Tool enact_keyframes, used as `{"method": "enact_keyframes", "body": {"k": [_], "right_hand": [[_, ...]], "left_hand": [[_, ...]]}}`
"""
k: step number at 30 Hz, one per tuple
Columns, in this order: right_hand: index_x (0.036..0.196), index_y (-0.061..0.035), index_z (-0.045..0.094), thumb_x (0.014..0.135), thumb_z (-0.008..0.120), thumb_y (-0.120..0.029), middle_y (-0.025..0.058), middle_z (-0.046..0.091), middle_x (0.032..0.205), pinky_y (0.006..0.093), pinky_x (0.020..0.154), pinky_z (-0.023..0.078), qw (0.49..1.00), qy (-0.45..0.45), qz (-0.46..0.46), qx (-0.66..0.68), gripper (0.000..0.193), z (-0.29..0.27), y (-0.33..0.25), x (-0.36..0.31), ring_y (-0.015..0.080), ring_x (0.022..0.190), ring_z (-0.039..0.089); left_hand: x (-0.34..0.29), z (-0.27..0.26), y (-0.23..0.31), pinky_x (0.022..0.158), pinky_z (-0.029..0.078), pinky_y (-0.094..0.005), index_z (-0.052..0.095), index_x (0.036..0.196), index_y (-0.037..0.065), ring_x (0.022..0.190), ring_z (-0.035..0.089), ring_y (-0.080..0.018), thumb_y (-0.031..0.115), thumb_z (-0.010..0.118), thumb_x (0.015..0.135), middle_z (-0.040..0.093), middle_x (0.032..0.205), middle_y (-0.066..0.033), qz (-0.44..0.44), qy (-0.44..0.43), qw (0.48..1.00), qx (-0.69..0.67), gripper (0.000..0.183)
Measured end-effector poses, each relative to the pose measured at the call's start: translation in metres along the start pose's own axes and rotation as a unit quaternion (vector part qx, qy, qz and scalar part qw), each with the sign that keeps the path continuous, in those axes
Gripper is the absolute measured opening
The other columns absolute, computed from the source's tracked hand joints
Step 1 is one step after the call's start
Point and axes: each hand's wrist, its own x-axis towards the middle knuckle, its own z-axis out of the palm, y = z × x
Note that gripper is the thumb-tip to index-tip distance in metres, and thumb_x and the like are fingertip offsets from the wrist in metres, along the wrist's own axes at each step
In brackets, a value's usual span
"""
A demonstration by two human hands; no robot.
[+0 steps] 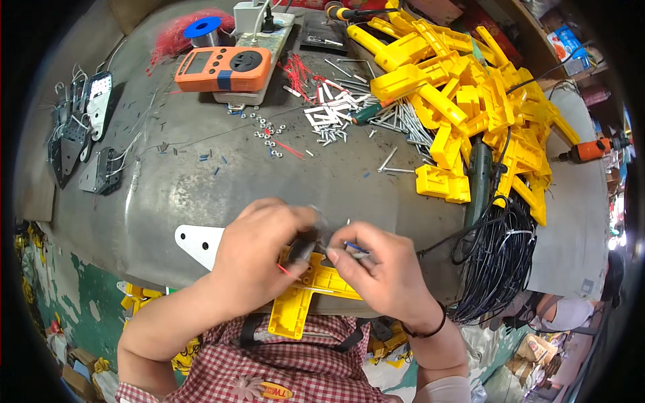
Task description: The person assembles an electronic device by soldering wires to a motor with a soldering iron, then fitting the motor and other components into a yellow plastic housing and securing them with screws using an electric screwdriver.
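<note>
Both hands meet close together over the near edge of the bench. My left hand is closed around a dark part, blurred by motion, and a short red wire sticks out below its fingers. Pinched between the thumb and fingers of my right hand are thin wires, one of them blue. Under the hands lies a T-shaped yellow plastic housing, its hollow side up and partly covered. A white metal plate with round holes shows beside my left hand, its other end hidden.
Yellow plastic housings heap up at the right, beside a bundle of black cables. Loose screws, nuts and white sleeves lie mid-bench. Behind them sits an orange multimeter; dark wired assemblies stand far left.
</note>
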Motion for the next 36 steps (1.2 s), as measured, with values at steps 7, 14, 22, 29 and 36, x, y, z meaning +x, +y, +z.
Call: {"method": "enact_keyframes", "body": {"k": [7,14,22,29,36], "right_hand": [[0.092,-0.0055,0.055,0.084,0.06,-0.014,0.0136,0.059,0.075,0.039,0.058,0.046,0.996,0.018,-0.081,-0.038,0.012,0.004,0.01,0.012,0.0332,0.068,0.06],[0.091,-0.0017,0.055,0.093,0.049,-0.018,0.0039,0.051,0.07,0.0257,0.055,0.04,0.917,-0.154,0.105,0.352,0.017,0.002,0.029,0.03,0.0083,0.06,0.044],[0.093,-0.0057,0.057,0.073,0.068,-0.008,0.0081,0.055,0.073,0.0357,0.059,0.047,0.962,0.084,-0.228,-0.127,0.023,0.007,0.024,0.031,0.0266,0.067,0.057],[0.089,-0.0052,0.055,0.078,0.064,-0.008,0.0102,0.057,0.076,0.0362,0.062,0.047,0.993,-0.074,-0.007,0.087,0.015,0.0,0.019,0.038,0.0278,0.069,0.059],[0.09,-0.004,0.056,0.085,0.057,-0.012,0.0142,0.058,0.076,0.04,0.058,0.045,0.994,-0.026,-0.108,-0.011,0.009,-0.001,0.019,0.036,0.0309,0.067,0.058]], "left_hand": [[0.001,0.0,-0.005,0.078,0.045,-0.0253,0.038,0.113,0.001,0.085,0.055,-0.0101,-0.003,0.061,0.071,0.06,0.089,-0.0077,-0.274,-0.037,0.865,-0.418,0.049],[-0.002,-0.002,-0.009,0.081,0.044,-0.0302,0.042,0.109,0.003,0.083,0.06,-0.0178,-0.002,0.065,0.069,0.061,0.089,-0.0102,0.112,-0.019,0.993,0.032,0.047],[0.003,0.008,-0.009,0.084,0.04,-0.0298,0.032,0.113,0.004,0.081,0.053,-0.0143,-0.002,0.06,0.072,0.054,0.086,-0.0056,-0.282,0.029,0.872,-0.4,0.05],[0.008,0.002,-0.008,0.084,0.04,-0.0273,0.034,0.11,0.003,0.085,0.054,-0.0128,-0.004,0.059,0.071,0.057,0.09,-0.0074,-0.111,0.022,0.979,-0.168,0.047],[0.005,-0.002,-0.013,0.084,0.041,-0.0271,0.036,0.108,0.003,0.083,0.054,-0.0125,-0.003,0.059,0.071,0.057,0.089,-0.0067,-0.135,0.01,0.967,-0.218,0.044]]}}
